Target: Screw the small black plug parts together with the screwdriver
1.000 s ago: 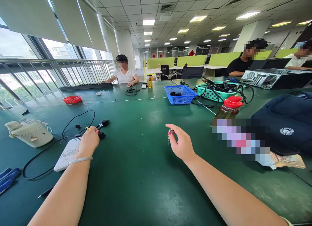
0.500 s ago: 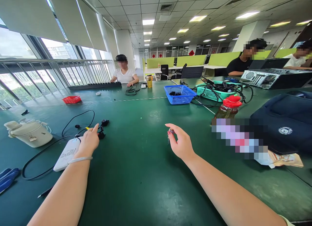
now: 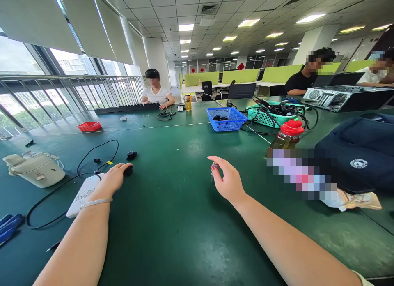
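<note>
- moved since half a second back: left hand (image 3: 113, 179) flattened, fingers now down over small black part (image 3: 128, 169); earlier index was lifted and pointing just short of it.
- left fingers held together, curved, tips resting on the black part; cannot tell if gripping or only covering.
- second black piece (image 3: 131, 155) lies just past the left fingertips, apart from them.
- white power bank (image 3: 82, 195) sits under the left wrist side, black cable (image 3: 92, 152) loops out beyond the knuckles.
- right hand (image 3: 228, 181) unchanged, raised above green table (image 3: 172, 220); thumb and index pinching small metal piece (image 3: 214, 167), other fingers loosely curled behind.
- metal piece hangs down a little from the pinch, clear of the tabletop.
- well beyond the right fingertips: blue basket (image 3: 227, 118); off to the right of them, red-capped bottle (image 3: 287, 134) and dark blue bag (image 3: 357, 154).
- far left of the left fingers: cream kettle (image 3: 35, 169).
- other people seated at the far end and far right, hands well away.
</note>
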Demonstrator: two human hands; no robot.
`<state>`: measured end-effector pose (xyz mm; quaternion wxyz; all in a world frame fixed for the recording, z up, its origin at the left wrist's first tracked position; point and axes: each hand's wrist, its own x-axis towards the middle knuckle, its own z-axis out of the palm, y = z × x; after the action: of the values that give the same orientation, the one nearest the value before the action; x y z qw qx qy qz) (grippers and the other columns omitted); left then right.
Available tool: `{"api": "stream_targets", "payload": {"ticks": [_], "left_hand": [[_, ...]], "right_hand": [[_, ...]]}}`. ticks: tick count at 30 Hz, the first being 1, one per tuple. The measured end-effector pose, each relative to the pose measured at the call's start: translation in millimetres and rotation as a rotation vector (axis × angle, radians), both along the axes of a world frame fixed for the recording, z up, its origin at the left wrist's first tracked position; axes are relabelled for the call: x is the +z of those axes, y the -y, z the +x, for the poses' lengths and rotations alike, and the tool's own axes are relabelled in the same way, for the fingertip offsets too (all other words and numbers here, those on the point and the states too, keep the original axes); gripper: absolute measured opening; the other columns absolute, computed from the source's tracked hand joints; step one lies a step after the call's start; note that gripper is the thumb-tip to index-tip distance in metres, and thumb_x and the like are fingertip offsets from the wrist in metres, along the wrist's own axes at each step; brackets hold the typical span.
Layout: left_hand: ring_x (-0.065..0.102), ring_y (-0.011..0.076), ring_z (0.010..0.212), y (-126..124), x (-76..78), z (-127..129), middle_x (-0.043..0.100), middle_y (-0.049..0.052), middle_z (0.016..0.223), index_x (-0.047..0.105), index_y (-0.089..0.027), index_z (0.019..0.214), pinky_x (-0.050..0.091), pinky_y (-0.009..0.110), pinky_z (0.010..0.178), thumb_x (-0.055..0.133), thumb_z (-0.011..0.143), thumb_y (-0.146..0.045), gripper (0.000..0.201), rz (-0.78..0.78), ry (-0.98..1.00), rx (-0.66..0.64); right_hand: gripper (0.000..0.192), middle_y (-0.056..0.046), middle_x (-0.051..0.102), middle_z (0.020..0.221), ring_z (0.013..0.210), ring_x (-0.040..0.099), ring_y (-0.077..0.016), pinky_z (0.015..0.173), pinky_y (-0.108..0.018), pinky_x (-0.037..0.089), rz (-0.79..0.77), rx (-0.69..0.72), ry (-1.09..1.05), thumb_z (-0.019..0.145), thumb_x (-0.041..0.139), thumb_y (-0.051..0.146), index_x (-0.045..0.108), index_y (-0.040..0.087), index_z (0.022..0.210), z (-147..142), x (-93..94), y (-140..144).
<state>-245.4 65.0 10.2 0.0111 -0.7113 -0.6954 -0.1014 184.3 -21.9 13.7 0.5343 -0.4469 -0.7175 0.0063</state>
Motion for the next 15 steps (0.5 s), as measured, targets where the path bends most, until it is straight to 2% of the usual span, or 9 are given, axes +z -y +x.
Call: {"api": "stream_targets", "payload": {"ticks": [6,10,13,15], "left_hand": [[0.066,0.0226,0.104,1.1,5.2,3.8,0.061,0.01,0.13,0.06,-0.021,0.133,0.049,0.028,0.092,0.042,0.066,-0.005,0.071,-0.011,-0.056,0.017],[0.065,0.0256,0.106,1.8,6.7,4.0,0.064,0.011,0.127,0.063,-0.022,0.129,0.049,0.03,0.092,0.045,0.068,-0.006,0.066,-0.024,-0.113,0.019],[0.064,0.0284,0.109,1.2,6.0,2.7,0.066,0.012,0.125,0.058,-0.022,0.134,0.049,0.033,0.091,0.05,0.074,-0.011,0.061,-0.013,-0.123,0.037],[0.063,0.0301,0.112,0.2,5.8,2.6,0.067,0.014,0.123,0.054,-0.019,0.137,0.048,0.036,0.093,0.054,0.079,-0.017,0.058,0.025,-0.13,0.032]], "right_hand": [[0.028,-0.003,0.068,0.085,0.073,0.064,-0.0182,0.073,-0.035,0.055,0.008,-0.002,0.002,0.094,0.044,0.02,0.059,0.024,0.117,0.0,-0.1,-0.4],[0.028,-0.003,0.068,0.084,0.074,0.065,-0.018,0.073,-0.034,0.055,0.012,0.003,0.004,0.094,0.044,0.02,0.059,0.024,0.117,-0.2,0.0,-0.6],[0.028,-0.003,0.068,0.085,0.074,0.065,-0.018,0.073,-0.034,0.055,0.009,-0.002,0.004,0.094,0.044,0.02,0.059,0.024,0.117,-0.2,-0.5,-1.1],[0.028,-0.003,0.068,0.085,0.074,0.065,-0.0177,0.073,-0.034,0.055,0.014,-0.004,0.006,0.094,0.044,0.02,0.06,0.023,0.117,0.0,-0.6,-1.3]]}}
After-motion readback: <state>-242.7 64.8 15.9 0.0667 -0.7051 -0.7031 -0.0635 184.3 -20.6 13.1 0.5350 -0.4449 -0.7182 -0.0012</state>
